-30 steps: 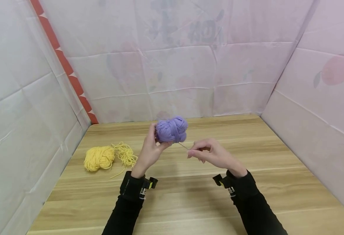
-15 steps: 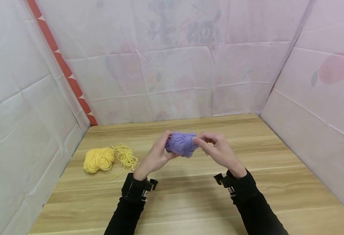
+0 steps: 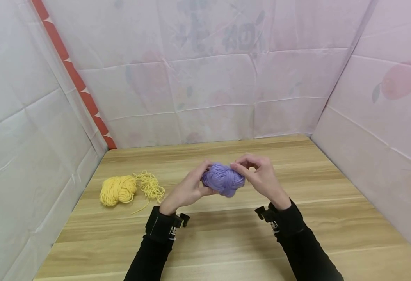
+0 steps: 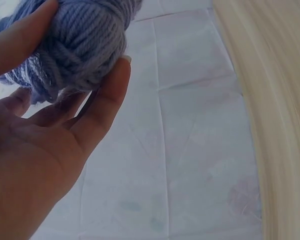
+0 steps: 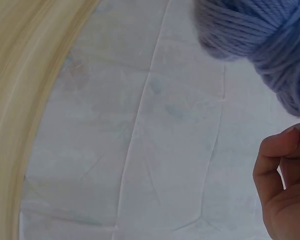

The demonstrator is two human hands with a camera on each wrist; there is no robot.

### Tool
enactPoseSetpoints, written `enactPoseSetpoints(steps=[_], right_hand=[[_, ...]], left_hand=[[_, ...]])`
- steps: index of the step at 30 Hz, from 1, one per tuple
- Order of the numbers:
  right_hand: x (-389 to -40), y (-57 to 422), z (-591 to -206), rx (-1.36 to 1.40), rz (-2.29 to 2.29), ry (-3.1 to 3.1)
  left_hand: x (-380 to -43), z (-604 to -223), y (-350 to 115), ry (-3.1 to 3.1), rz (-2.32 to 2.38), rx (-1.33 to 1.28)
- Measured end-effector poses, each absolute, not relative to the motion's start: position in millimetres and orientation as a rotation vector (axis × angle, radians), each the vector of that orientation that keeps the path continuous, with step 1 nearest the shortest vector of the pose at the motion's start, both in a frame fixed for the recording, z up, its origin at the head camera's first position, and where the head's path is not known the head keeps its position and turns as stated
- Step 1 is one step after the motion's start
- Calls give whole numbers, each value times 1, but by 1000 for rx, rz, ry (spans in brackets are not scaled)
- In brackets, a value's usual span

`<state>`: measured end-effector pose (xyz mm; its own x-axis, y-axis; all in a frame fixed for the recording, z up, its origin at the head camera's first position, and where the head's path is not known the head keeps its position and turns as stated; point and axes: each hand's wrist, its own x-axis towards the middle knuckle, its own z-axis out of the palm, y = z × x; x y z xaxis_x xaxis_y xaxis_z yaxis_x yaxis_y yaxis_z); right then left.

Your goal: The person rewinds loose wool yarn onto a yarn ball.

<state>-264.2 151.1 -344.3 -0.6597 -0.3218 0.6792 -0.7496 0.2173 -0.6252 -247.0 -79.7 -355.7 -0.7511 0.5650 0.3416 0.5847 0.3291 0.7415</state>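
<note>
A purple ball of yarn (image 3: pixel 223 179), wound into a plump bundle, is held up above the table. My left hand (image 3: pixel 188 191) grips it from the left, thumb below and fingers around the back. In the left wrist view the same yarn ball (image 4: pixel 85 45) sits between thumb and curled fingers. My right hand (image 3: pixel 261 179) is at the ball's upper right edge, thumb and index finger pinched together. The right wrist view shows the fingertips (image 5: pixel 285 142) closed just beside the yarn; the strand they pinched earlier is hidden now.
A yellow yarn ball (image 3: pixel 118 190) lies at the left of the wooden table (image 3: pixel 205 249), with a loose tangle of yellow yarn (image 3: pixel 150 185) beside it and its tail trailing forward. Pale sheets (image 3: pixel 212 89) wall in the table's back and sides.
The purple ball has come lower and to the right, turning in my left hand. My right hand, earlier apart with a strand stretched out, has come up against the ball's edge.
</note>
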Motion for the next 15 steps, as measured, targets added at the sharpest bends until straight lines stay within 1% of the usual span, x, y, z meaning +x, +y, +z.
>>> enactPoseSetpoints(steps=[3,9,12,15], right_hand=[[-264,152,-344,938,1531,-2151],[-264,153,-343,741,1659,-2316],[-265,151,-343,721,1658,-2307],[-265,148,-343,772,1636,-2316]], left_hand=[[-247,-356,-80,-2546,-1441,-1121],[-248,-356,-81,-2558,-1465,-1119],[-249,-357,-83,-2569,-1538,-1068],[-249,-355,-83,-2562,-1694,-971]])
